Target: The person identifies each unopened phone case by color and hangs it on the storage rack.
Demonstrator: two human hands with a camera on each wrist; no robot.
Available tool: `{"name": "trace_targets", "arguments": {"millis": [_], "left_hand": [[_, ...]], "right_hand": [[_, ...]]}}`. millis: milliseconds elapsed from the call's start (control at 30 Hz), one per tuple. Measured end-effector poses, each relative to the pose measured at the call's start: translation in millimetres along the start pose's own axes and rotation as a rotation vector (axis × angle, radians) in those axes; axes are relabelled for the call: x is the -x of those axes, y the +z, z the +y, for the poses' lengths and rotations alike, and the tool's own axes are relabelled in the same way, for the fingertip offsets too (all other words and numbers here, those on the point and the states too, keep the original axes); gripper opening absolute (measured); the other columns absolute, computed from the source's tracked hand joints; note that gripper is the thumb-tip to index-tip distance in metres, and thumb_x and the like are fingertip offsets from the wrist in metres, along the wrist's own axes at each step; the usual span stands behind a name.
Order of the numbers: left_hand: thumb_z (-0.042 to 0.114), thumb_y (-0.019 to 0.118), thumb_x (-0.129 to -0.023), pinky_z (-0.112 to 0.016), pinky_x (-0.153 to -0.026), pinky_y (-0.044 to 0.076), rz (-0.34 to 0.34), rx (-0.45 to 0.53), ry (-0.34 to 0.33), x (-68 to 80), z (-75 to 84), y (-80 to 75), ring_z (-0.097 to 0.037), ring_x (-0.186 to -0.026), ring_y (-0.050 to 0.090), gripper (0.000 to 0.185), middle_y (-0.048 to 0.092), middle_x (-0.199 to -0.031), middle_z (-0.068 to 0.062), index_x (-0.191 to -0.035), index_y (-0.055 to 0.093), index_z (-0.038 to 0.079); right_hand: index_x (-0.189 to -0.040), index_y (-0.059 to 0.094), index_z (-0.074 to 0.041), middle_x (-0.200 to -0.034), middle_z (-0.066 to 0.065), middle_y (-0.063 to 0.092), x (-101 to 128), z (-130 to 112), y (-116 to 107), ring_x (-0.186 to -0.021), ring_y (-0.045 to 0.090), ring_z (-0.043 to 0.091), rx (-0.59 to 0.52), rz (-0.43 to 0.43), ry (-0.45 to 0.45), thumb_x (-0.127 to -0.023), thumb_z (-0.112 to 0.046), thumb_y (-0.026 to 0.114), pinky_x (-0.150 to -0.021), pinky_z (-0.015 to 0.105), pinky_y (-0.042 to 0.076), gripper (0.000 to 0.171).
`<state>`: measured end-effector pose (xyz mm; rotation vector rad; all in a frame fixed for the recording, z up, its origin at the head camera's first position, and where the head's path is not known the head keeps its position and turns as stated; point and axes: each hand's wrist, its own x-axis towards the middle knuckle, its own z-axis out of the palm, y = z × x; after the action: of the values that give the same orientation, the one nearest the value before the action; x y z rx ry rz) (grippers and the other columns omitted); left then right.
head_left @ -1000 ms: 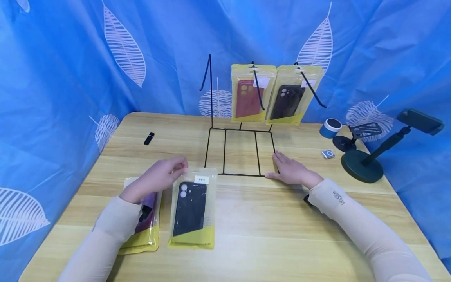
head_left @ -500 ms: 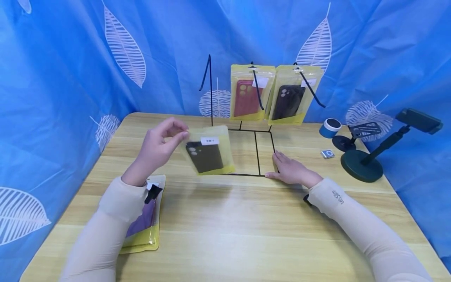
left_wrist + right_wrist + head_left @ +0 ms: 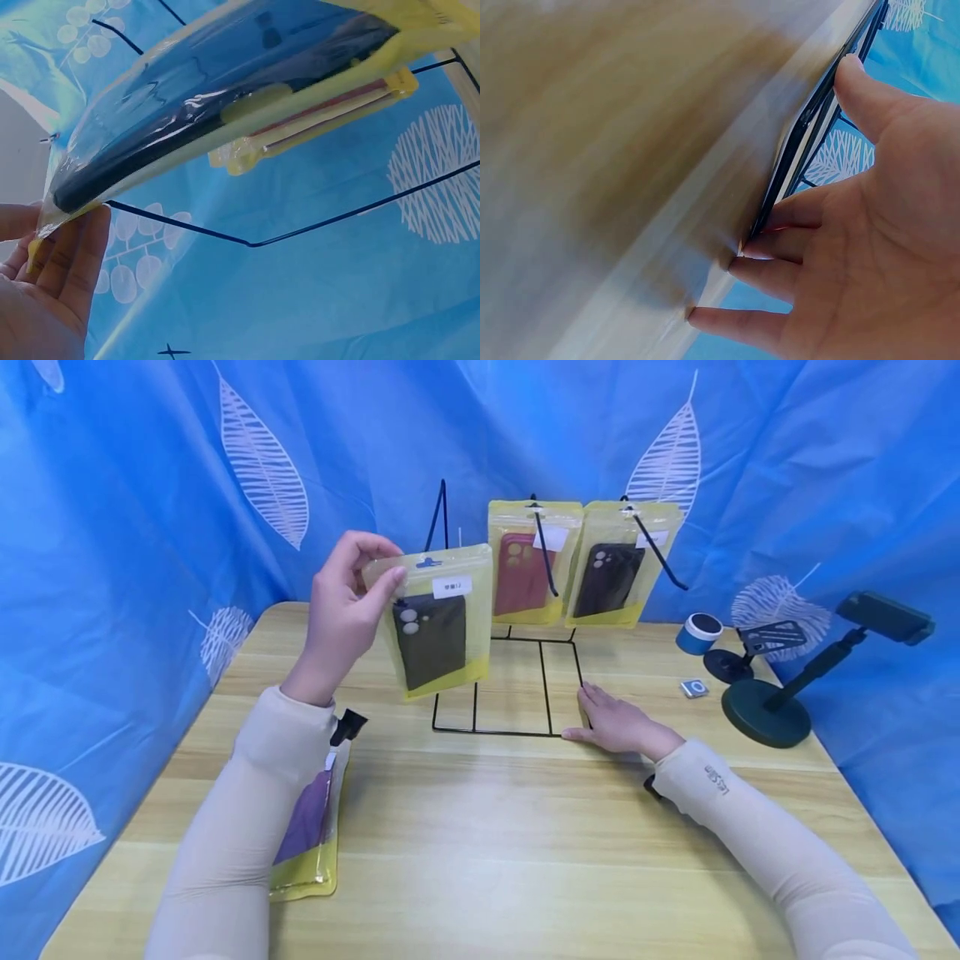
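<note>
Far left on the wooden table (image 3: 480,860), a purple phone case pack (image 3: 307,827) lies flat, partly under the left sleeve (image 3: 240,827). Left hand (image 3: 341,610) is raised above the table, thumb and fingers pinching the top left corner of a black phone case pack (image 3: 438,622), which is held upright in the air, just in front of the leftmost hook (image 3: 437,514) of the black wire display rack (image 3: 510,685); cannot tell if the pack touches the hook. Left wrist view shows the pack's edge (image 3: 217,112) from below, fingertips (image 3: 75,255) at its corner. Next right, a red phone case pack (image 3: 525,564) hangs on the middle hook, then a dark phone case pack (image 3: 618,568) on the right hook, the two side by side. Right hand (image 3: 618,727) rests flat on the table with fingers straight, pressing the rack base's front right corner; wrist view shows fingers (image 3: 795,217) against the wire frame, gripping nothing. Far right: blue tape roll (image 3: 697,633), small blue square item (image 3: 693,687), two dark phone stands (image 3: 772,714) near the table edge.
</note>
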<state>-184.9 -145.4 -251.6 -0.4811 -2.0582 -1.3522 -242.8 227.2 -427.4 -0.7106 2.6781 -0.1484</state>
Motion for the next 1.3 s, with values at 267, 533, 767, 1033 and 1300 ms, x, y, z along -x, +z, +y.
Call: {"name": "trace_targets", "arguments": {"millis": [267, 533, 767, 1033, 1300], "left_hand": [[0.005, 0.061, -0.096, -0.022, -0.051, 0.033, 0.012, 0.068, 0.006, -11.4, -12.0, -3.8, -0.011, -0.065, 0.043, 0.017, 0.062, -0.105, 0.005, -0.111, 0.058, -0.004], [0.012, 0.063, -0.097, -0.025, -0.05, 0.028, 0.026, 0.047, -0.07, -20.1, -28.3, -4.8, -0.014, -0.056, 0.033, 0.019, 0.061, -0.101, 0.014, -0.11, 0.059, -0.002], [0.019, 0.063, -0.098, -0.026, -0.05, 0.028, -0.013, -0.035, -0.128, -28.5, -36.0, -1.1, -0.015, -0.057, 0.034, 0.018, 0.058, -0.101, 0.008, -0.109, 0.062, 0.006], [0.022, 0.063, -0.098, -0.025, -0.052, 0.032, -0.057, -0.074, -0.174, -45.5, -42.2, 5.8, -0.012, -0.057, 0.034, 0.021, 0.062, -0.108, 0.003, -0.114, 0.06, 0.008], [0.023, 0.063, -0.098, -0.026, -0.051, 0.034, -0.076, -0.073, -0.192, -54.5, -47.8, 6.5, -0.014, -0.055, 0.035, 0.022, 0.066, -0.112, -0.001, -0.115, 0.059, 0.011]], "right_hand": [[-0.154, 0.016, 0.009, -0.163, 0.029, 0.009, -0.6, -0.7, 0.5, -0.151, 0.012, 0.044, -0.012, -0.002, 0.008, -0.097, -0.061, 0.048, -0.12, 0.061, 0.024, 0.096], [-0.155, 0.015, 0.008, -0.164, 0.028, 0.007, -0.9, 1.5, 1.7, -0.151, 0.012, 0.044, -0.006, 0.003, 0.008, -0.097, -0.063, 0.047, -0.12, 0.06, 0.024, 0.097], [-0.155, 0.014, 0.009, -0.163, 0.029, 0.007, -0.9, -0.9, 2.2, -0.151, 0.013, 0.044, -0.009, 0.0, 0.009, -0.097, -0.062, 0.046, -0.121, 0.059, 0.023, 0.097], [-0.154, 0.016, 0.01, -0.163, 0.03, 0.009, -0.4, -1.6, 3.6, -0.151, 0.014, 0.045, -0.002, 0.017, 0.0, -0.097, -0.062, 0.047, -0.12, 0.06, 0.025, 0.096], [-0.154, 0.016, 0.01, -0.163, 0.03, 0.01, -0.3, 0.2, 3.4, -0.151, 0.014, 0.044, -0.01, 0.016, -0.005, -0.097, -0.061, 0.048, -0.121, 0.06, 0.024, 0.096]]}}
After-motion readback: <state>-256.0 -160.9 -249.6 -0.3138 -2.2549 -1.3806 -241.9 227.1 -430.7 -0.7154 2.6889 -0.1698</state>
